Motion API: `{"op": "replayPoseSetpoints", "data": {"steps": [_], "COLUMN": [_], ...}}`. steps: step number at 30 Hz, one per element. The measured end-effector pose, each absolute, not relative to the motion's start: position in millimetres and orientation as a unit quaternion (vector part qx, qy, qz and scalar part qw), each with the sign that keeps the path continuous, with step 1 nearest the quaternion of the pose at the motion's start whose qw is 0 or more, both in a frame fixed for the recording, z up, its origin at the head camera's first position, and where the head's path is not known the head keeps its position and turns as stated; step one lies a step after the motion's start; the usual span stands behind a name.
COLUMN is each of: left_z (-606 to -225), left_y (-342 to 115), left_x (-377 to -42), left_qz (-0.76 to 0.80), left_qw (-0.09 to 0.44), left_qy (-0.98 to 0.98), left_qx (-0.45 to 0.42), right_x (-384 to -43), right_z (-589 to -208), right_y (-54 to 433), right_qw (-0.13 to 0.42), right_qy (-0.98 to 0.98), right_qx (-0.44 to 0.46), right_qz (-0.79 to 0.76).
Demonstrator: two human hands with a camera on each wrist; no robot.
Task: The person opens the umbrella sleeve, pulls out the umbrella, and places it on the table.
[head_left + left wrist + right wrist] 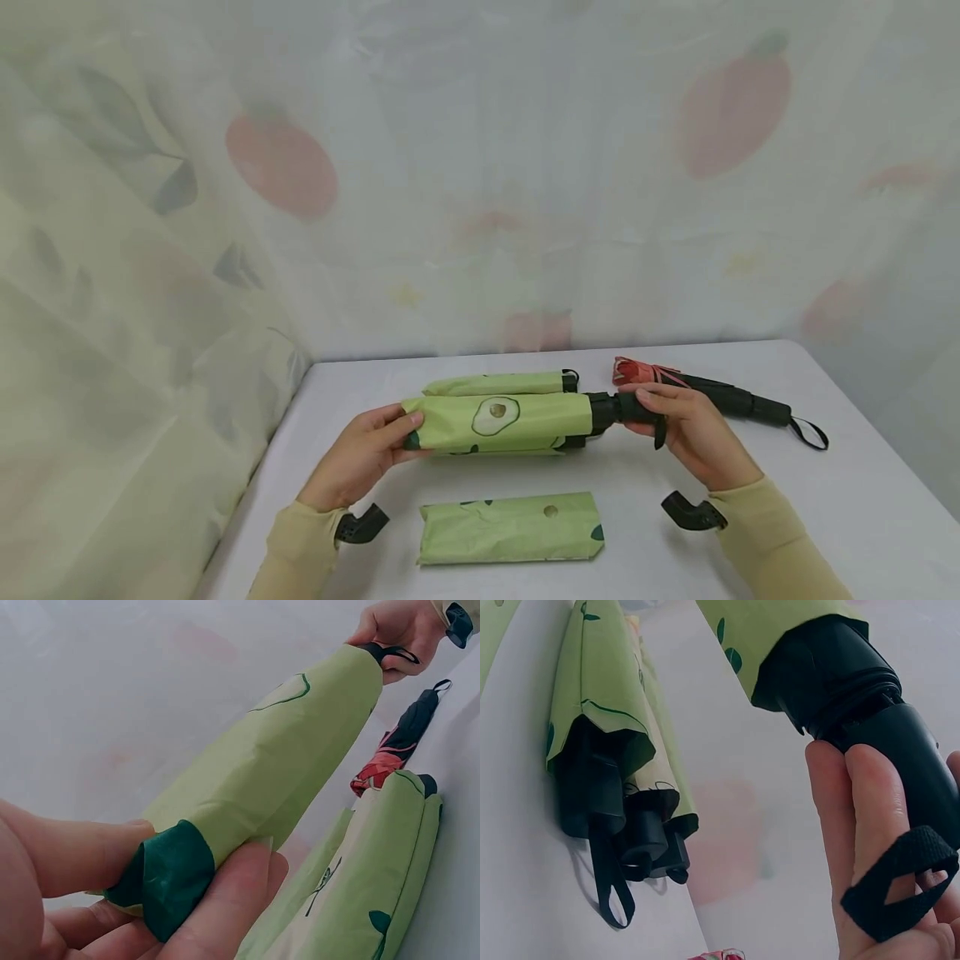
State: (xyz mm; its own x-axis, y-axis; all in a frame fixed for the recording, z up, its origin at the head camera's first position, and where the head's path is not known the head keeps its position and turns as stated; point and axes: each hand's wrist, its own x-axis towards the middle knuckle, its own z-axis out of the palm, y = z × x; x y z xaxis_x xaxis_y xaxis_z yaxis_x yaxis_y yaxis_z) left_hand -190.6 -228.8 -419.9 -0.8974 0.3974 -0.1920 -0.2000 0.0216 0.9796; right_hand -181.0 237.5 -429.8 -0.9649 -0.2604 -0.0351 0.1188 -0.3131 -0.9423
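Observation:
A folded umbrella (540, 414) in a light green sleeve with an avocado print is held level above the table between both hands. My left hand (360, 457) pinches the sleeve's far end, thumb on one side and fingers on the other, at a dark green patch (176, 877). My right hand (701, 435) grips the black handle (900, 750), and its wrist strap (900, 885) hangs over the fingers. The sleeve covers the canopy up to the black collar (825, 671). In front lies a flat green sleeve (510, 529) with a similar print.
Behind the held umbrella, several folded umbrellas (604, 682) in green and cream covers lie side by side, black handles to the right. A red and black umbrella (738, 402) lies at the back right of the white table (847, 500). Printed curtains (480, 167) hang behind.

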Motion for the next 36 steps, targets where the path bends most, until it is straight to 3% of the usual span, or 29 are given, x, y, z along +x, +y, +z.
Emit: {"op": "replayPoseSetpoints", "data": {"steps": [36], "left_z": [-413], "left_y": [-238], "left_x": [-191], "left_qz": [0.707], "left_qw": [0.154], "left_qy": [0.689], "left_qx": [0.030], "right_x": [-180], "right_z": [-425], "right_y": [267], "right_qw": [0.105], "right_qy": [0.500], "right_qx": [-0.091], "right_qz": [-0.855]}}
